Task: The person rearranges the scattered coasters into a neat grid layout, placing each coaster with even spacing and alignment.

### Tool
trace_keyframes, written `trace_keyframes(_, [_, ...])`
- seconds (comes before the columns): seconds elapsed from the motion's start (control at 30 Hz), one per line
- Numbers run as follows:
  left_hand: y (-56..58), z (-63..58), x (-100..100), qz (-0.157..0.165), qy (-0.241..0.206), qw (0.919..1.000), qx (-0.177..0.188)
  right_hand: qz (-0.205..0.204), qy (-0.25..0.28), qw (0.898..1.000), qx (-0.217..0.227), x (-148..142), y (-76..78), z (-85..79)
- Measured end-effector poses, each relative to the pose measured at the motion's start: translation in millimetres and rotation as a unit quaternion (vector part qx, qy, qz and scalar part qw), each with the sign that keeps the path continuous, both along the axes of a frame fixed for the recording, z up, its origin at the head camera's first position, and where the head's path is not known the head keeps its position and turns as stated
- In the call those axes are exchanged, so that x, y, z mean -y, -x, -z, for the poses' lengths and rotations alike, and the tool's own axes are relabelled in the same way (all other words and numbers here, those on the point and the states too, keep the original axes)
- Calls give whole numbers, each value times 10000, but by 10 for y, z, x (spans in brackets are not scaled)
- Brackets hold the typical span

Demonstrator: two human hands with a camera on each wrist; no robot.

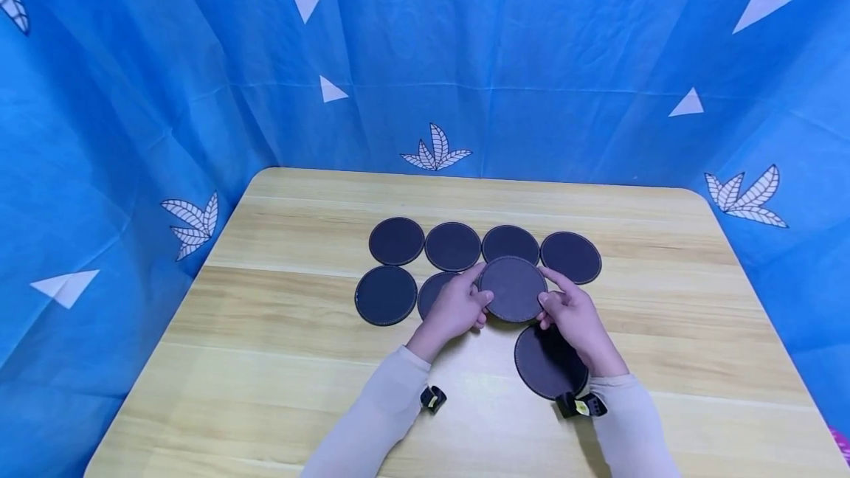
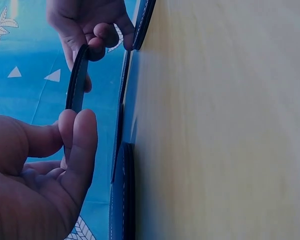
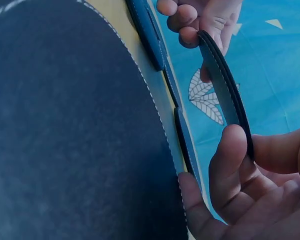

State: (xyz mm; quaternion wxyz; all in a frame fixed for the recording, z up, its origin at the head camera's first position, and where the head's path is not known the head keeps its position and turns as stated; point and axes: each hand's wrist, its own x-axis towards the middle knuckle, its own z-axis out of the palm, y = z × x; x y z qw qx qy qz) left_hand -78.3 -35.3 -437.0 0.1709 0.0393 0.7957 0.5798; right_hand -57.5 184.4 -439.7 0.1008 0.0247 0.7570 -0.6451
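Observation:
Between both hands, a round dark coaster [image 1: 513, 289] with a stitched rim is held above the table. My left hand [image 1: 457, 306] pinches its left edge between thumb and fingers; my right hand [image 1: 576, 313] pinches the right edge the same way. Seen edge-on in the right wrist view, the held coaster [image 3: 222, 85] has a layered-looking rim; whether it is one piece or more I cannot tell. Another coaster [image 1: 547, 364] lies below my right hand, looming large in the right wrist view. My left hand partly covers a further coaster [image 1: 432, 292] on the table.
Several matching coasters form a back row, from a left one [image 1: 396, 241] to a right one [image 1: 571, 257]. In front of its left end lies another coaster [image 1: 386, 295]. The wooden table [image 1: 265, 375] ends at a blue patterned curtain [image 1: 564, 43].

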Motion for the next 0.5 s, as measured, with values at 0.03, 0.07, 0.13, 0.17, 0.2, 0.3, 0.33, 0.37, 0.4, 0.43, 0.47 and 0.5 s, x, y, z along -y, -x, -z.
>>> trace_keyframes(0.03, [-2, 4, -2, 23, 2, 10000, 9, -7, -35, 10000, 4, -3, -2, 8])
trace_keyframes(0.07, [-3, 10, -4, 43, 30, 10000, 10, -17, -38, 10000, 23, -5, -7, 13])
trace_keyframes(0.13, [-7, 14, -7, 52, 71, 10000, 36, -61, 11, 9999, 90, -5, -16, 19])
trace_keyframes(0.17, [-11, 11, -6, 54, 103, 9999, 47, -89, 60, 9998, 146, -6, -20, 21])
trace_keyframes(0.2, [-16, 8, -5, 47, 125, 9999, 72, -119, 130, 9996, 224, -5, -25, 21])
trace_keyframes(0.3, [-32, -8, -6, 54, 158, 9997, 153, -202, 277, 9983, 463, -6, -37, 18])
trace_keyframes(0.33, [-38, -11, -7, 52, 149, 9997, 179, -228, 310, 9978, 534, -7, -41, 19])
trace_keyframes(0.37, [-44, -12, -8, 50, 146, 9997, 206, -246, 332, 9974, 594, -8, -45, 22])
trace_keyframes(0.4, [-49, -11, -11, 42, 124, 9997, 224, -266, 343, 9970, 637, -9, -48, 23])
trace_keyframes(0.43, [-53, -9, -15, 35, 111, 9996, 242, -273, 337, 9969, 660, -13, -51, 27])
trace_keyframes(0.47, [-57, -6, -20, 17, 95, 9996, 267, -274, 339, 9968, 667, -16, -54, 32])
trace_keyframes(0.5, [-61, -3, -25, -4, 91, 9996, 281, -262, 370, 9967, 680, -19, -57, 38])
